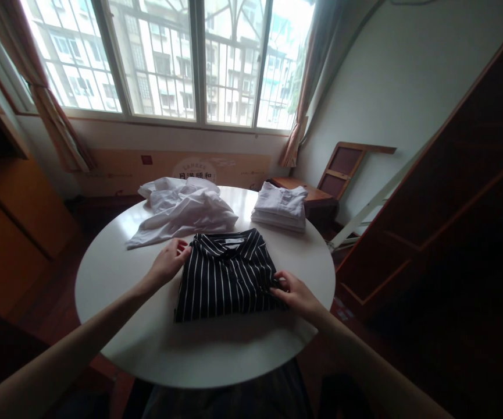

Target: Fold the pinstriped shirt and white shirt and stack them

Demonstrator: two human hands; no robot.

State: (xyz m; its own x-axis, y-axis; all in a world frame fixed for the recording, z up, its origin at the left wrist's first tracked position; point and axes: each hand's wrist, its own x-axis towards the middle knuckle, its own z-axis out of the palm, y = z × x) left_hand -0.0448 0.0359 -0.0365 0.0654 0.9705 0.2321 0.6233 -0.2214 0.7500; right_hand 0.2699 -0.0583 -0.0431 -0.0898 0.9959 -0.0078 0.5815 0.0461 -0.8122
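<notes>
A black shirt with white stripes (225,285) lies folded into a rectangle on a round white table (146,349), its collar toward the window. At the shirt's upper left corner, the curled fingers of my left hand (171,259) pinch the edge of the cloth. My right hand (295,293) has its thumb and fingers closed on the right edge, lower down. The tips of the fingers are partly hidden by the fabric. Behind the shirt, a crumpled heap of white shirts (185,206) spreads over the table's far left.
A neat stack of folded white shirts (278,208) stands at the table's far right. Beyond it are a wooden chair (342,169) and a leaning dark wooden panel (430,203). A long printed box (133,166) lies under the barred window.
</notes>
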